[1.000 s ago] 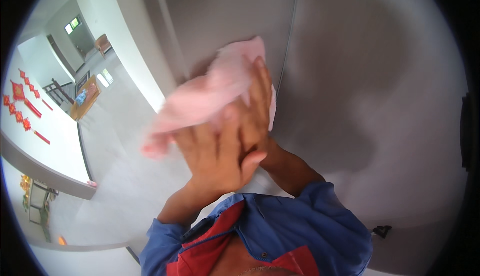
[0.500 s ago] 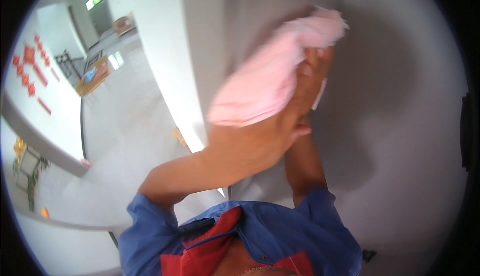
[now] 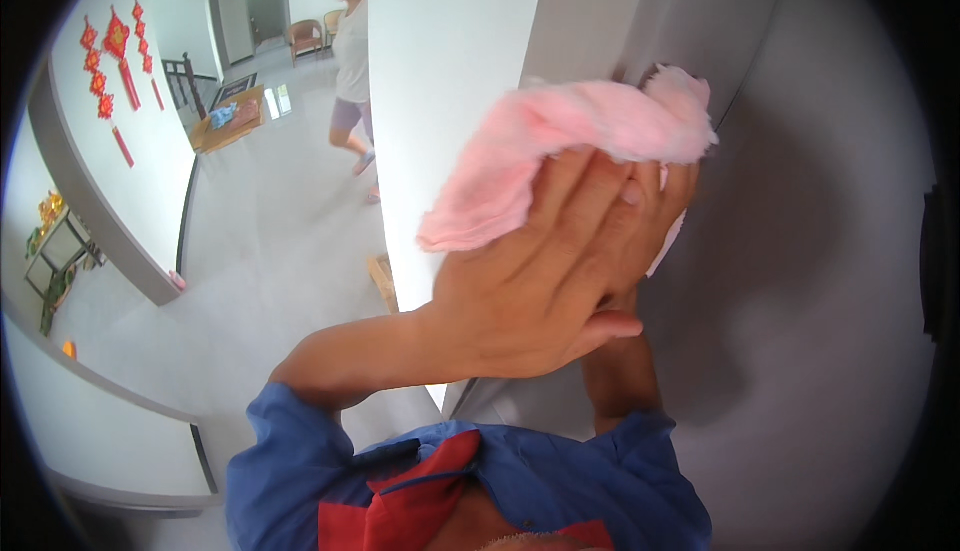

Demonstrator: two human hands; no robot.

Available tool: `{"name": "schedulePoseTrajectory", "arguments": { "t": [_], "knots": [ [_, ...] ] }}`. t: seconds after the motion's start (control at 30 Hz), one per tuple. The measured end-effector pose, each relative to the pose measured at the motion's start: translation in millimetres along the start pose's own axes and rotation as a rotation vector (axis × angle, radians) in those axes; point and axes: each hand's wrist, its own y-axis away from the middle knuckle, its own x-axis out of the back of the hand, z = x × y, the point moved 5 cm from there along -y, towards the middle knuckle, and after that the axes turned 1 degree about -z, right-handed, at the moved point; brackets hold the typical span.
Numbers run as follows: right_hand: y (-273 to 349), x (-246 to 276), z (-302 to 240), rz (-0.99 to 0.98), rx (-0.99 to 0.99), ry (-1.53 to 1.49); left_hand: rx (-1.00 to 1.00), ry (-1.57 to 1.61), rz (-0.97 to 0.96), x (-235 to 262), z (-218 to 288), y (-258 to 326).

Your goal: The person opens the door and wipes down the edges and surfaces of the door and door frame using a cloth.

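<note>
A pink cloth (image 3: 560, 141) is pressed flat against a tall grey panel (image 3: 800, 251), close to the panel's left edge. My left hand (image 3: 540, 291) lies over the cloth's lower part with its fingers stretched out, the forearm reaching in from the lower left. My right hand (image 3: 672, 201) sits under the left one and is mostly hidden. Only its fingertips show at the cloth's right side, and its forearm rises from below. Both hands hold the cloth to the panel.
A white wall (image 3: 450, 91) adjoins the panel on the left. Beyond it, another person (image 3: 352, 51) stands on the pale tiled floor (image 3: 260, 251). Red hanging ornaments (image 3: 112, 51), a low wooden table (image 3: 228, 121) and a stair rail (image 3: 185, 76) lie farther off.
Both hands and the cloth have slid up and to the right along the grey panel. The view has tilted up, bringing the hall and the other person into sight.
</note>
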Motion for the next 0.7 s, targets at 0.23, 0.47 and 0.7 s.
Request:
{"name": "schedulePoseTrajectory", "arguments": {
  "t": [0.23, 0.47, 0.7],
  "knots": [
    [-12, 2, 36, 0.232, 0.126, -0.03, -0.095, 0.078, 0.001, -18, -10, -36],
    [-27, 1, 95, 0.315, 0.234, -0.158, -0.013, 0.048, -0.155, -47, 12, -58],
    [-12, 8, 68, 0.306, 0.081, -0.151, -0.034, 0.052, -0.117, -36, 5, -47]
  ]
}}
